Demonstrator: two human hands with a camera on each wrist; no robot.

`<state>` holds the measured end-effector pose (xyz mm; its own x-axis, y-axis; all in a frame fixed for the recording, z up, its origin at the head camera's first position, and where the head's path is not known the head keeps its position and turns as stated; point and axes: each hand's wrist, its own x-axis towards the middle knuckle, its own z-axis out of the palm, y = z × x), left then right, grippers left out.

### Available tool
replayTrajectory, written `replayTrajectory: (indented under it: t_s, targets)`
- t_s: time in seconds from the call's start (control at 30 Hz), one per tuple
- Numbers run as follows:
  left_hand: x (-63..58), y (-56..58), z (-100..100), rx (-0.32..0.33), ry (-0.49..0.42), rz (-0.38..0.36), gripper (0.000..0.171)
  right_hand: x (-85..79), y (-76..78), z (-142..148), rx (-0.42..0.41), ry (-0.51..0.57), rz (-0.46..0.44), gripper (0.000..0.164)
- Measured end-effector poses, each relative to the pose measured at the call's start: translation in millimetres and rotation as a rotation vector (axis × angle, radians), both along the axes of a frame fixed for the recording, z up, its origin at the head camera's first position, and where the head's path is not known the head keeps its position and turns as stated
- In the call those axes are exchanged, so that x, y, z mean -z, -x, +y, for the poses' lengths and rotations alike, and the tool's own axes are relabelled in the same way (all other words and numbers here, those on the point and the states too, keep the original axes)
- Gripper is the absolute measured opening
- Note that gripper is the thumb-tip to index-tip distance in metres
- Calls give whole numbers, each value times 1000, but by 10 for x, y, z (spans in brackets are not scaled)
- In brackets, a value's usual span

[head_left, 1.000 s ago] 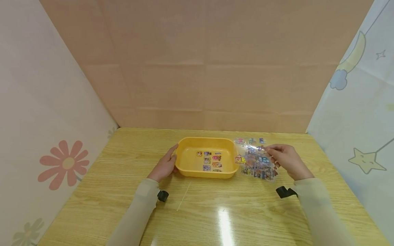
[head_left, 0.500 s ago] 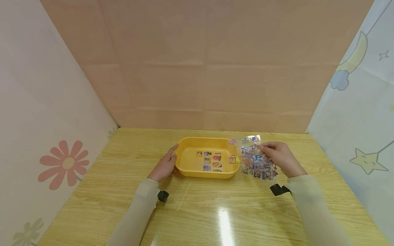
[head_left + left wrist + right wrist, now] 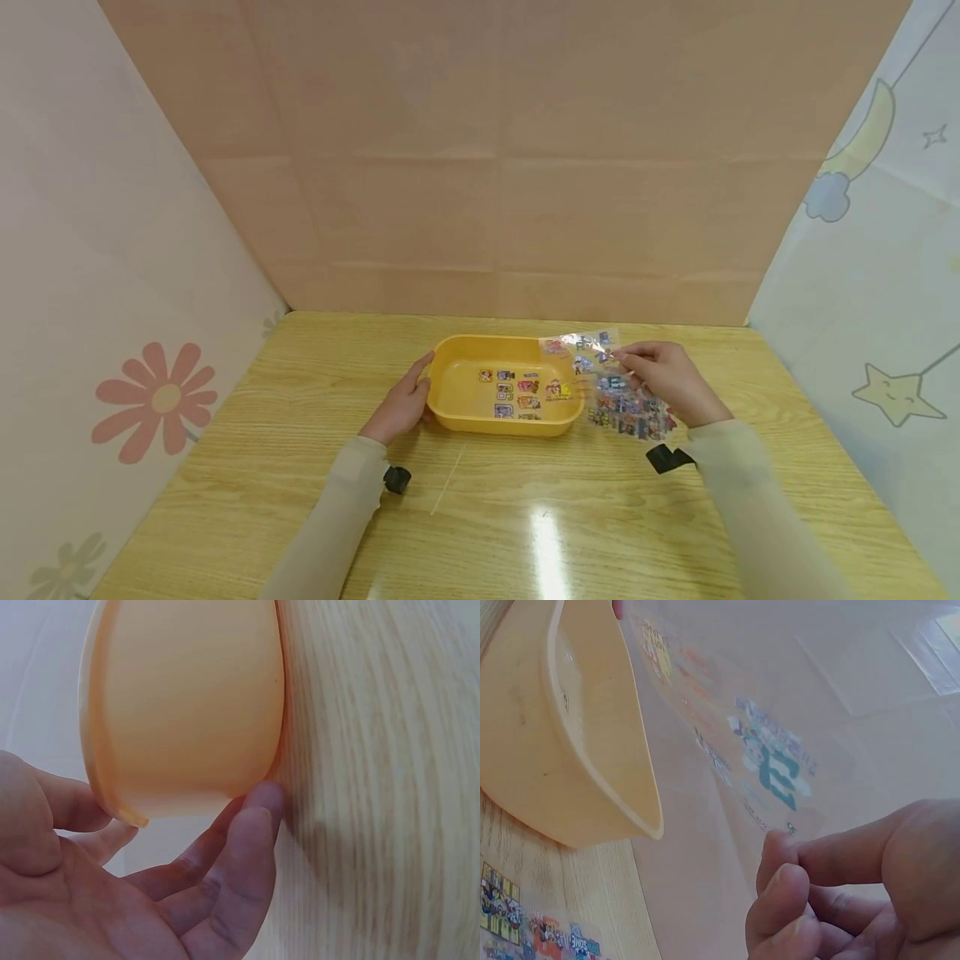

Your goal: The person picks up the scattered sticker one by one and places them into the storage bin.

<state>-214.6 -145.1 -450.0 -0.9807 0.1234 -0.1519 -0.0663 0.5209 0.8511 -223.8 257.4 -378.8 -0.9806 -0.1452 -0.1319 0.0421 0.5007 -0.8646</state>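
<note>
A yellow plastic tray stands on the table, with a transparent sticker sheet lying on its floor. My left hand grips the tray's left end. In the left wrist view the thumb is at the rim and the fingertips are low on the wall, near the table. Between thumb and fingers, my right hand pinches the edge of another clear sticker sheet. This sheet is raised and reaches over the tray's right end. Right of the tray, more sticker sheets lie on the table, partly hidden by the raised one.
The wood-grain table extends in front of the tray. A pinkish-tan backdrop rises behind it, and patterned white panels stand at the left and right.
My right hand has moved left with the pinched sticker sheet, bringing it from beside the tray to over its right end. My left hand and the tray have stayed still.
</note>
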Motion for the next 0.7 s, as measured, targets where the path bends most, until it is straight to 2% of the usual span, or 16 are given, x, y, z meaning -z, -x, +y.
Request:
replayTrajectory:
  t_s: [0.4,0.7]
  targets:
    - [-23,-12,7,-2,-1,-4,51,-37,43,-189,-4,13,-44,39]
    - [-58,-35,17,-14,8,-8,51,-14,54,-306,-23,9,-42,37]
